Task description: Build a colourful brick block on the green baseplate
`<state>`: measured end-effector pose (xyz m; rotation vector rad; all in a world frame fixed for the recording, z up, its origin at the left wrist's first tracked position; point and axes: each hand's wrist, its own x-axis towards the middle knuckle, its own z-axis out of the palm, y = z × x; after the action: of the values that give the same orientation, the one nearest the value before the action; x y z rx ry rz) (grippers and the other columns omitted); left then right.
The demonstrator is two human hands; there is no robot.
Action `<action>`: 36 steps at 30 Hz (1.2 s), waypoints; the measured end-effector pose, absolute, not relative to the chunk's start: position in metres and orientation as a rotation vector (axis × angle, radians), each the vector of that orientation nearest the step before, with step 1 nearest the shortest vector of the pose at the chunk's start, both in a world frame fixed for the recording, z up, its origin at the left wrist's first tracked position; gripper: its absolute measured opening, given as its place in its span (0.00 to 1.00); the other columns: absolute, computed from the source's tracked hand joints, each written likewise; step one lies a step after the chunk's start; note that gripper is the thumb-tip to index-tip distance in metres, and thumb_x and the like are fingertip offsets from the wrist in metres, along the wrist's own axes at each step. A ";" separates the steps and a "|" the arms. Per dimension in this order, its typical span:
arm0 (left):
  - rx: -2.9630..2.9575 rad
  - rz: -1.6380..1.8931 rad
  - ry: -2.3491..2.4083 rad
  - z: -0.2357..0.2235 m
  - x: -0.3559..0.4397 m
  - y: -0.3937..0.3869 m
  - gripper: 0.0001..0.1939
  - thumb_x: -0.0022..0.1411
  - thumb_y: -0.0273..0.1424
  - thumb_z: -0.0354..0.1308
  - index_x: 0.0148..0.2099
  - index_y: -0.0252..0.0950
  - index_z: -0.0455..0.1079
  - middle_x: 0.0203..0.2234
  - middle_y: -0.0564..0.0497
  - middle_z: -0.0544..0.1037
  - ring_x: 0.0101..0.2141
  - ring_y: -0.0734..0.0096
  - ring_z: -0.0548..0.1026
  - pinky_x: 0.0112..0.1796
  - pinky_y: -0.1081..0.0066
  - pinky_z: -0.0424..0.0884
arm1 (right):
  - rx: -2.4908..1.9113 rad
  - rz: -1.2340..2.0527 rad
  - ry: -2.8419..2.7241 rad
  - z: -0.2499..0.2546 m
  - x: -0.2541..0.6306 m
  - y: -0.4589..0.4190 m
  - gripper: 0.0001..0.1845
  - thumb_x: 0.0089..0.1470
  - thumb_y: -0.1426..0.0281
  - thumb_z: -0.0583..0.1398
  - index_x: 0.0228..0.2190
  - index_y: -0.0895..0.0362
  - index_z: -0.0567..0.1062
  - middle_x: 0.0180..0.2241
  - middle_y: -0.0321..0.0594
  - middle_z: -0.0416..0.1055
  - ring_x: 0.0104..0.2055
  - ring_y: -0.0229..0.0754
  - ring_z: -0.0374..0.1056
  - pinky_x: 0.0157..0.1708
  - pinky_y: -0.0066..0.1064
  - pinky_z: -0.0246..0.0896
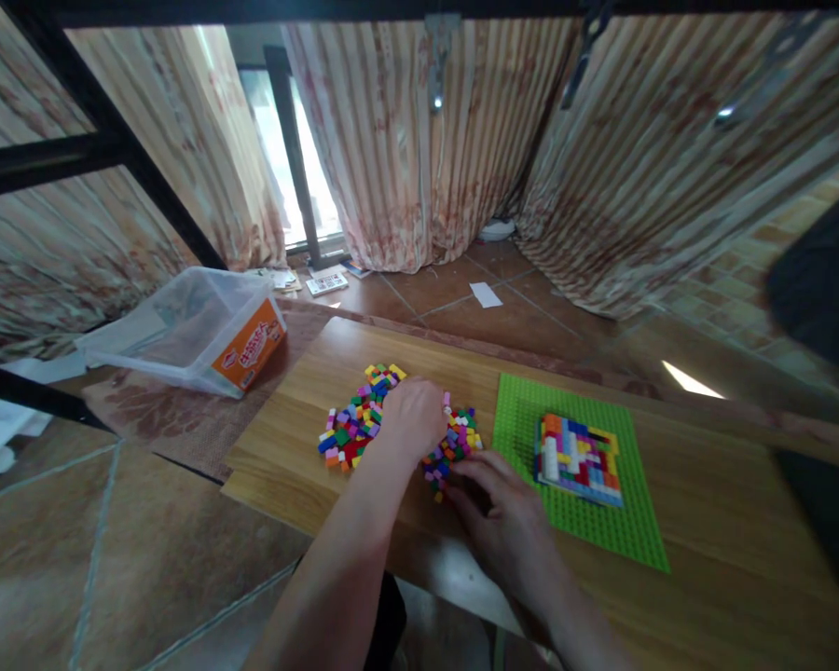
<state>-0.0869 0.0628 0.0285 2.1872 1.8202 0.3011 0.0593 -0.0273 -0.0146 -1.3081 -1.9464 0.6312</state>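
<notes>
A pile of small coloured toy bricks (pixel 350 429) lies on the wooden table. My left hand (pixel 414 417) reaches down into the middle of it, back upward, and its fingers are hidden. At the near right edge of the pile, my right hand (pixel 507 513) has its thumb and forefinger apart beside the loose bricks (pixel 454 443); I see nothing held between them. To the right, a green baseplate (pixel 524 410) lies flat. On it sits a block of joined bricks (pixel 580 457) in many colours, with a white upright piece at its left side.
A clear plastic bin (pixel 174 363) with an orange label stands on a rug left of the wooden table (pixel 280 419). A dark flat object (pixel 821 503) lies at the right. Paper (pixel 486 294) is on the tiled floor, before striped curtains (pixel 405 140). Dark metal bars cross the upper left.
</notes>
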 end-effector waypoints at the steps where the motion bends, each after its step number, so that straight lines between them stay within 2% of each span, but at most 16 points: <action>1: 2.191 0.293 1.814 0.028 -0.087 0.063 0.11 0.60 0.29 0.53 0.31 0.33 0.76 0.33 0.41 0.79 0.39 0.58 0.76 0.41 0.66 0.70 | -1.290 0.637 -1.942 -0.014 0.058 -0.027 0.07 0.56 0.74 0.61 0.37 0.53 0.76 0.40 0.41 0.73 0.40 0.43 0.71 0.39 0.35 0.70; 7: 2.286 0.280 1.778 0.024 -0.086 0.068 0.15 0.63 0.27 0.48 0.33 0.33 0.76 0.34 0.39 0.79 0.39 0.58 0.76 0.43 0.64 0.69 | -1.224 0.614 -1.861 -0.010 0.060 -0.028 0.10 0.57 0.75 0.58 0.38 0.53 0.77 0.42 0.42 0.74 0.43 0.42 0.72 0.43 0.34 0.70; 13: 2.188 0.447 1.788 0.033 -0.086 0.071 0.14 0.63 0.32 0.49 0.34 0.35 0.75 0.31 0.44 0.79 0.35 0.60 0.75 0.37 0.67 0.67 | -1.298 0.513 -1.717 0.000 0.070 -0.026 0.11 0.58 0.75 0.56 0.39 0.52 0.77 0.38 0.41 0.76 0.41 0.40 0.72 0.42 0.33 0.70; 16: 2.040 0.616 1.573 0.038 -0.081 0.069 0.13 0.63 0.34 0.51 0.35 0.35 0.75 0.28 0.49 0.79 0.31 0.66 0.74 0.34 0.70 0.66 | -1.365 0.495 -1.559 0.005 0.077 -0.025 0.10 0.58 0.73 0.57 0.40 0.54 0.76 0.36 0.41 0.76 0.38 0.39 0.73 0.39 0.32 0.70; 20: 1.780 0.773 1.213 0.037 -0.059 0.060 0.12 0.60 0.35 0.54 0.36 0.34 0.75 0.29 0.50 0.79 0.32 0.69 0.75 0.35 0.72 0.68 | -1.449 0.526 -1.384 0.010 0.086 -0.025 0.14 0.57 0.69 0.58 0.46 0.56 0.74 0.36 0.42 0.76 0.34 0.39 0.73 0.35 0.31 0.70; 23: 1.541 0.742 0.993 0.035 -0.038 0.050 0.12 0.59 0.35 0.57 0.40 0.33 0.74 0.32 0.49 0.80 0.33 0.70 0.76 0.34 0.73 0.71 | -1.444 0.562 -1.348 0.012 0.092 -0.026 0.18 0.57 0.68 0.58 0.49 0.55 0.72 0.38 0.43 0.76 0.36 0.40 0.73 0.37 0.33 0.70; 29: 1.359 0.678 0.907 0.031 -0.021 0.040 0.12 0.57 0.33 0.59 0.43 0.33 0.73 0.32 0.49 0.80 0.27 0.74 0.75 0.28 0.76 0.70 | -1.465 0.555 -1.306 0.018 0.104 -0.028 0.15 0.56 0.69 0.59 0.46 0.52 0.75 0.38 0.41 0.76 0.36 0.40 0.72 0.38 0.33 0.70; 36: 1.375 0.653 0.797 0.030 -0.011 0.037 0.08 0.58 0.29 0.58 0.39 0.33 0.74 0.33 0.47 0.81 0.32 0.71 0.77 0.32 0.74 0.72 | -1.478 0.510 -1.320 0.015 0.115 -0.031 0.16 0.56 0.71 0.56 0.46 0.51 0.76 0.40 0.40 0.77 0.39 0.40 0.73 0.41 0.34 0.69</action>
<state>-0.0115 0.0374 0.0296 1.3752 0.7970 0.6530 0.1151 -0.0310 0.0151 -1.4778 -1.3204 0.5095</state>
